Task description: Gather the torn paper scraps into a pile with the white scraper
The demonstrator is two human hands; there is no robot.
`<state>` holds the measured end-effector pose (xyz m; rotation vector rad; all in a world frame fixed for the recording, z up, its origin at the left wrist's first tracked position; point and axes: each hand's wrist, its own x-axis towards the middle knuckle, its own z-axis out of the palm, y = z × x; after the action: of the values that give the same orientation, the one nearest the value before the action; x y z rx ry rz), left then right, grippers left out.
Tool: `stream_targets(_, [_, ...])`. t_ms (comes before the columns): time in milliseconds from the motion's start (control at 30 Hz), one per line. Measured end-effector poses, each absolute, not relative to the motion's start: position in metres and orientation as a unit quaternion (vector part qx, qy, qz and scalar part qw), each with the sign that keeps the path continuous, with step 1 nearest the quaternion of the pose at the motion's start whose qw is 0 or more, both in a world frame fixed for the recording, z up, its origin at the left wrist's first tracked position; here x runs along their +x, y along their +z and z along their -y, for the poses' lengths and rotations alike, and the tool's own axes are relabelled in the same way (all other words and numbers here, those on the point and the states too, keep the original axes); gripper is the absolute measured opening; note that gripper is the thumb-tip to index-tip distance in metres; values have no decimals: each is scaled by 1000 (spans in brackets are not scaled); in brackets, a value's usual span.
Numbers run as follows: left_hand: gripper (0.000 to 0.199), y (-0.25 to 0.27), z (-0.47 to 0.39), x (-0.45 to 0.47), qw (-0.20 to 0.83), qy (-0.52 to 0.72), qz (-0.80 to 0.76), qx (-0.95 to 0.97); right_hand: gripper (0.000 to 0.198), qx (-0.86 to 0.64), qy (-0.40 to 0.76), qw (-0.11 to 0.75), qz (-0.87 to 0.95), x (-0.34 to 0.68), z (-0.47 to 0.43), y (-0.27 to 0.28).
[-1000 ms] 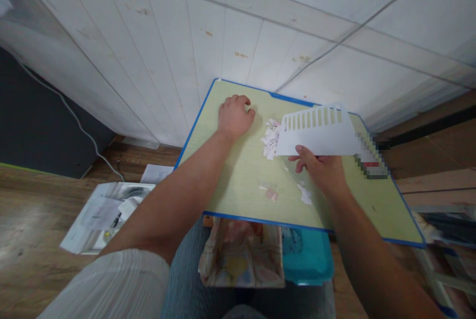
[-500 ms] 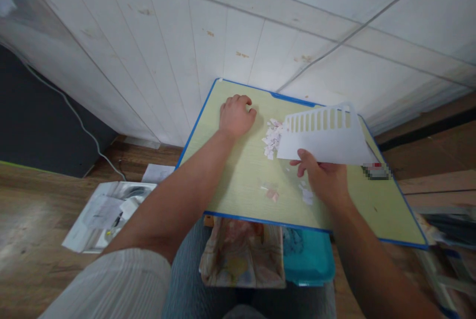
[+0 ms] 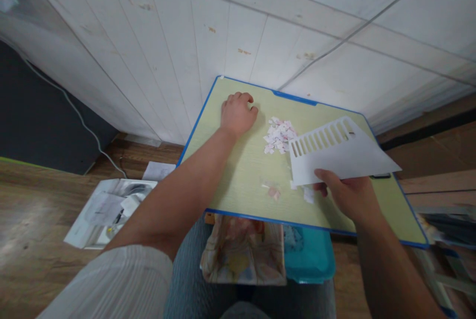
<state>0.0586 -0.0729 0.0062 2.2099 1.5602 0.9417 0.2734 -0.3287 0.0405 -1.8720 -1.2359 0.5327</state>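
Note:
My right hand [image 3: 347,192] grips the lower edge of a white sheet with a row of cut-out slots [image 3: 334,155], thumb on top and fingers underneath. The sheet is tilted above the board, and its left end is beside a heap of small white and pinkish paper scraps [image 3: 278,135]. My left hand [image 3: 238,114] rests on the yellow-green board [image 3: 238,180], left of the heap. Its fingers are loosely curled with a gap to the thumb, and nothing shows in it. Nearer me lie a pinkish scrap [image 3: 274,193] and a few white scraps [image 3: 308,194].
The blue-edged board stands against a white panelled wall [image 3: 208,51] with a grey cable [image 3: 327,53]. Below its front edge are a patterned cloth-lined container [image 3: 241,259] and a turquoise tub [image 3: 312,259]. A white box [image 3: 92,215] holding papers lies on the floor to the left.
My right hand has drawn the slotted sheet right and toward me, tilting it and uncovering more of the scrap heap. My left hand has stayed in place.

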Motion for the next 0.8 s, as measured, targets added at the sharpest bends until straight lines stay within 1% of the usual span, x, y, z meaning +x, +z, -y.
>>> stream_targets(100, [20, 6, 73, 59, 145, 326, -537, 764, 23, -753, 184, 417, 475, 275, 333, 44])
stream_targets(233, [20, 5, 72, 59, 152, 327, -536, 764, 34, -744, 166, 440, 474, 262, 326, 45])
stream_targets(300, [21, 4, 72, 58, 147, 329, -534, 765, 38, -741, 172, 435, 481, 255, 321, 44])
stream_targets(467, [21, 3, 71, 59, 140, 329, -533, 766, 40, -763, 154, 396, 487, 261, 321, 41])
stream_targets(600, [21, 3, 71, 59, 135, 332, -536, 765, 32, -766, 165, 394, 480, 279, 335, 40])
stream_targets(700, [21, 3, 71, 59, 137, 331, -536, 764, 24, -765, 172, 418, 459, 283, 344, 41])
stream_targets(800, [21, 4, 71, 59, 141, 331, -534, 765, 23, -761, 159, 449, 440, 274, 342, 43])
